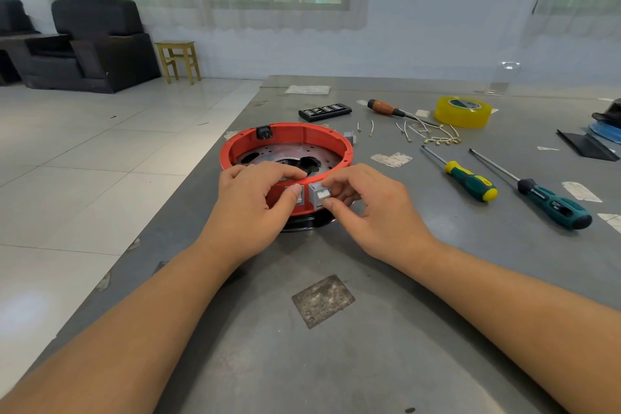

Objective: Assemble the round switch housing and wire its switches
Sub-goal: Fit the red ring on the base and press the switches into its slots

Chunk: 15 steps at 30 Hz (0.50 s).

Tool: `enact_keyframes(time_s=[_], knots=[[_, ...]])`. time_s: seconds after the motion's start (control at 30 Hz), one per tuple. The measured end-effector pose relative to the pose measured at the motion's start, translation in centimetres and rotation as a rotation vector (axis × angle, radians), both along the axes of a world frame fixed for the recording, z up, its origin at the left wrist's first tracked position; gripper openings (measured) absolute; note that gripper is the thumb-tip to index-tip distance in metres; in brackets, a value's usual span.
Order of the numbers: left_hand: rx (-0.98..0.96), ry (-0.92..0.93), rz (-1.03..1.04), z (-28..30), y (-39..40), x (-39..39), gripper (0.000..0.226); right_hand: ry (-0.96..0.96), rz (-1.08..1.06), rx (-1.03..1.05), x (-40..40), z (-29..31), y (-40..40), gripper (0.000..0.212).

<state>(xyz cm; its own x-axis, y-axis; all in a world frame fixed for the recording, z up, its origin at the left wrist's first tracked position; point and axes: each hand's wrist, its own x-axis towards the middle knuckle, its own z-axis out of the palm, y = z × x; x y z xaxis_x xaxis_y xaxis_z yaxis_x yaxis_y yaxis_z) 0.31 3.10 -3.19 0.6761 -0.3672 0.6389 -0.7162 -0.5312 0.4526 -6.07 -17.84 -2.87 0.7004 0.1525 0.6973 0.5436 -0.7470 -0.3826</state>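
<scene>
A round red switch housing [304, 132] sits on the grey table over a dark perforated plate and a black base. My left hand [250, 203] grips its near wall, fingers over the rim and thumb on a grey switch [300, 198] seated in the wall. My right hand [371, 203] pinches a second grey switch [318, 196] between thumb and fingers, right against the wall beside the first. A black socket [264, 133] is fitted in the far wall. Another grey switch [349, 137] lies just behind the housing. Short wires with terminals [433, 136] lie to the right.
Two green-handled screwdrivers [470, 181] [551, 203] lie right of the housing. A brown-handled screwdriver [386, 108], a black bit case [325, 111] and a yellow tape roll [462, 111] sit further back. The table's left edge runs close beside the housing. Paper scraps dot the surface.
</scene>
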Motion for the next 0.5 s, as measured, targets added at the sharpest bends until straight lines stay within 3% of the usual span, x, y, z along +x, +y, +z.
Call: enact_keyframes(time_s=[0.4, 0.5], knots=[[-0.028, -0.039, -0.011, -0.14, -0.39, 0.00, 0.019, -0.008, -0.024, -0.016, 0.61, -0.44, 0.10, 0.022], [-0.037, -0.044, 0.013, -0.22, -0.79, -0.19, 0.031, -0.001, -0.031, -0.006, 0.82, -0.45, 0.13, 0.022]])
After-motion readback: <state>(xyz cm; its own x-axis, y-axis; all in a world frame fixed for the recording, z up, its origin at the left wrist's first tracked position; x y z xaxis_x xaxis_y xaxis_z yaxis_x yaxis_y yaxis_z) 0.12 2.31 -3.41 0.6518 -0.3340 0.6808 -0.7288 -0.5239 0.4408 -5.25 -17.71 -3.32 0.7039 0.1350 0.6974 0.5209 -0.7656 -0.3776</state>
